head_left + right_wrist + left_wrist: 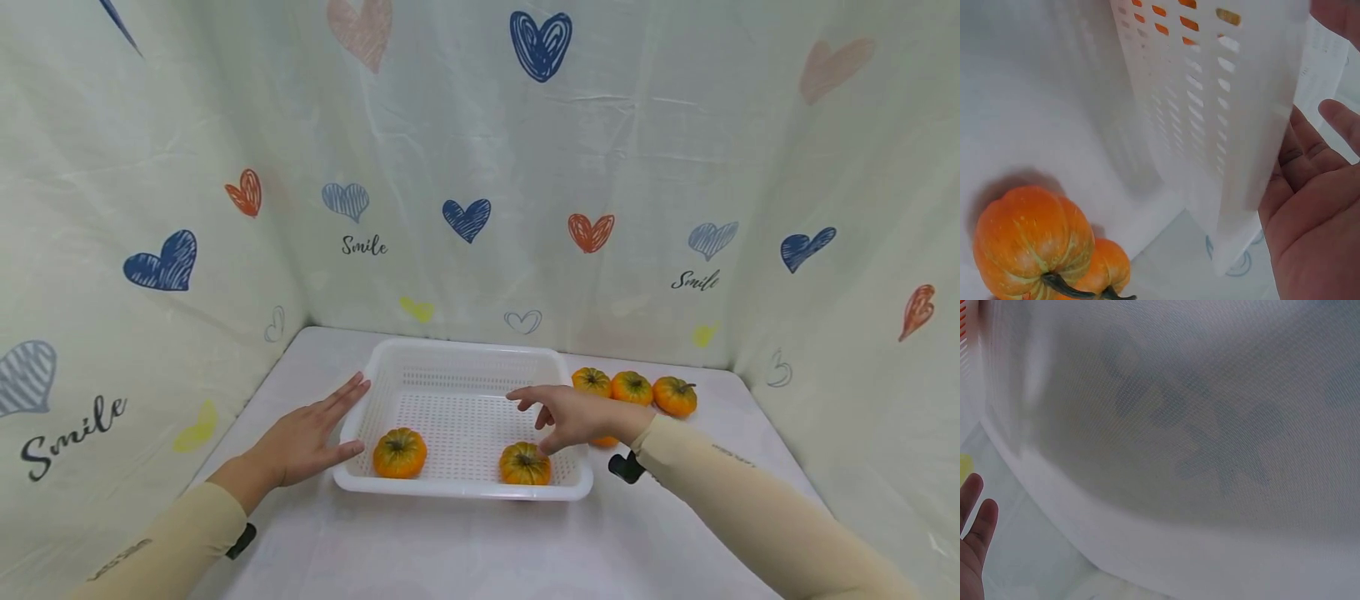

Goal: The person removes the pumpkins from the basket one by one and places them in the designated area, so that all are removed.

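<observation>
A white plastic basket with perforated walls stands on the table. Inside its front left corner lies a small orange pumpkin, and near the front right corner lies another pumpkin. My left hand is beside the basket's left rim with its fingers extended, holding nothing; whether it touches the rim I cannot tell. Over the basket's right side reaches my right hand, its fingers loosely bent and no object in them. Its thumb tip is close to the right pumpkin; contact is unclear. The right wrist view shows that palm beside the basket wall.
Right of the basket, a row of pumpkins sits toward the back of the table. One more pumpkin is partly covered by my right wrist. A curtain printed with hearts encloses the table at the back and sides.
</observation>
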`<state>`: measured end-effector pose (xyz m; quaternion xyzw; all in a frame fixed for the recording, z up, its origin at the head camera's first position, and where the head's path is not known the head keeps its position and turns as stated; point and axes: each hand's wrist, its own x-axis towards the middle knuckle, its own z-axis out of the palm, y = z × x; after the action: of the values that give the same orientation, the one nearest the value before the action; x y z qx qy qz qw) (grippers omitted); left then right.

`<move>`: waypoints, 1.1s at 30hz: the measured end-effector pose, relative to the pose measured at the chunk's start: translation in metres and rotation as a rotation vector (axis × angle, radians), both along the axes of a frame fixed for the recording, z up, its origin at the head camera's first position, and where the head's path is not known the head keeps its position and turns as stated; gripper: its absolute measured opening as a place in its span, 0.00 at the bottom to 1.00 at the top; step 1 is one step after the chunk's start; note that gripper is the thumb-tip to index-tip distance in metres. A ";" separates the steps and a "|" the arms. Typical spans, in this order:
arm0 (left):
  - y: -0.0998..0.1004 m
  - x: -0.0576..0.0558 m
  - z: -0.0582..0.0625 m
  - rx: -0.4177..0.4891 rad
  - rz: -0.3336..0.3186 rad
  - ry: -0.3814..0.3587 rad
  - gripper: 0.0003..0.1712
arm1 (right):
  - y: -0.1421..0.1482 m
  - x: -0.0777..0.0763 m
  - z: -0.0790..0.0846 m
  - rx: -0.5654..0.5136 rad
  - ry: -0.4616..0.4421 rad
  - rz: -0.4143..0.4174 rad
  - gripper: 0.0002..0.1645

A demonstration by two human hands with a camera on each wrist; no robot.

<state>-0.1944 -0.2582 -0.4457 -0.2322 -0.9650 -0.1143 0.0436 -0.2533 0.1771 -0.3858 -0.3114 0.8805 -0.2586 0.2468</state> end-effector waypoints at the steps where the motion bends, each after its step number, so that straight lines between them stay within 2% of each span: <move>1: 0.000 0.000 0.000 -0.001 0.001 0.000 0.49 | -0.001 0.000 -0.001 0.009 -0.002 0.008 0.50; 7: 0.000 0.000 0.000 -0.001 0.001 0.004 0.49 | -0.005 0.003 -0.006 0.041 -0.021 0.056 0.51; 11: 0.000 0.000 0.001 0.001 0.000 0.007 0.49 | -0.008 0.006 -0.007 0.075 -0.001 0.074 0.53; 24: 0.000 0.000 0.000 0.005 0.000 0.005 0.49 | -0.012 0.008 -0.020 0.240 0.221 0.165 0.54; 33: -0.001 0.000 -0.002 0.020 -0.007 0.024 0.49 | -0.020 0.011 -0.020 0.302 0.279 0.151 0.44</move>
<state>-0.1940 -0.2588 -0.4476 -0.2363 -0.9624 -0.1211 0.0570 -0.2419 0.1574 -0.4063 -0.3689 0.9089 -0.0592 0.1853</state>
